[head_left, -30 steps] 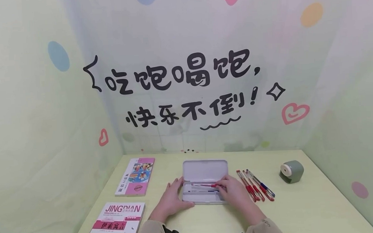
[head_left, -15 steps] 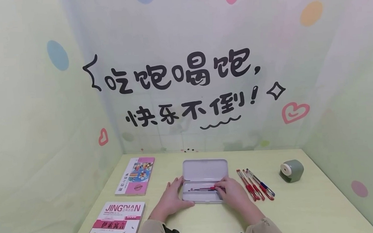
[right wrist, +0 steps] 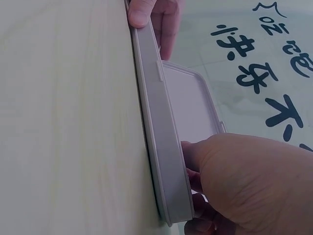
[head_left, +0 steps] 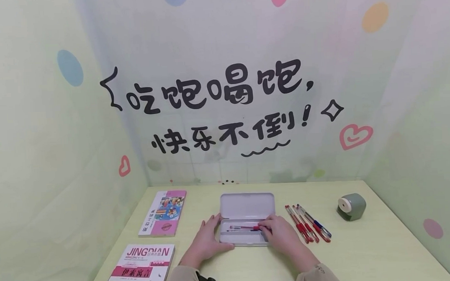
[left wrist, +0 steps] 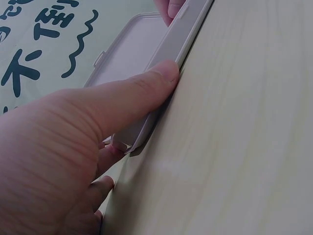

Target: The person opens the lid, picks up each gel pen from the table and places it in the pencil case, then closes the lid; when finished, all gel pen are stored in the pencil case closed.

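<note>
Left hand (head_left: pixel 206 242) grips pencil case (head_left: pixel 247 205) at left; right hand (head_left: pixel 285 235) pinches red pen (head_left: pixel 244 227) inside case; pens (head_left: pixel 309 228) right of case.

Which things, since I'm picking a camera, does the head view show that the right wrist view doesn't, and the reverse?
Only the head view shows the pink book, the JINGDIAN book, the sharpener, the loose pens and the red pen that the right grip pinches in the open case.

Only the right wrist view makes out the small tab on the case's front wall.

Both share the case, its raised lid, left grip, right grip, table and black wall lettering.
</note>
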A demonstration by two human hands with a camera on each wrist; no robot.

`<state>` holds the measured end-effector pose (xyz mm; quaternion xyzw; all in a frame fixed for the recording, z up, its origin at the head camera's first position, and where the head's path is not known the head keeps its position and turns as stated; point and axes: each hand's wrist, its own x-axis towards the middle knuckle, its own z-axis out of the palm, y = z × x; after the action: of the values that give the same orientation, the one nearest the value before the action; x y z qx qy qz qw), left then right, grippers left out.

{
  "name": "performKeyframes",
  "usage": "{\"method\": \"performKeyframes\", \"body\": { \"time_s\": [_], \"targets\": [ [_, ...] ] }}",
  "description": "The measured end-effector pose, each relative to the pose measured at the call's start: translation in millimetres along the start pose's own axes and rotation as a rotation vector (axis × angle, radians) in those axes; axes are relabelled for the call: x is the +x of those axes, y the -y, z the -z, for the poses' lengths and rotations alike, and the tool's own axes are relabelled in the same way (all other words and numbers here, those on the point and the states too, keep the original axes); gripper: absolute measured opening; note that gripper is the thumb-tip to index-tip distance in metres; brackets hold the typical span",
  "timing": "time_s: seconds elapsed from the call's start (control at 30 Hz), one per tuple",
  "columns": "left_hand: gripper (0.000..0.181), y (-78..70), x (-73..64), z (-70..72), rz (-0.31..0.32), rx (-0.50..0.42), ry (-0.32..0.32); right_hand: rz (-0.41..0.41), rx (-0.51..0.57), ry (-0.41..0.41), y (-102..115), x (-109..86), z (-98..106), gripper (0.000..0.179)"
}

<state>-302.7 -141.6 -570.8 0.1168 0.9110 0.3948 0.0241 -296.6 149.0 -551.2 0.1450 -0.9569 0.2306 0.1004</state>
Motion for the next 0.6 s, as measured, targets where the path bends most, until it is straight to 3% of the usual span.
{"method": "performKeyframes", "body": {
  "time_s": [0.43, 0.6],
  "targets": [
    [0.124, 1.2, 1.0, -0.8, -0.012, 0.004, 0.000, -0.009, 0.027, 0.000, 0.4, -1.3, 4.6, 0.014],
    [0.124, 0.9, 0.4, -0.7, -0.010, 0.000, -0.004, -0.056, 0.068, -0.034, -5.1, -1.4, 11.7, 0.014]
  ]
}}
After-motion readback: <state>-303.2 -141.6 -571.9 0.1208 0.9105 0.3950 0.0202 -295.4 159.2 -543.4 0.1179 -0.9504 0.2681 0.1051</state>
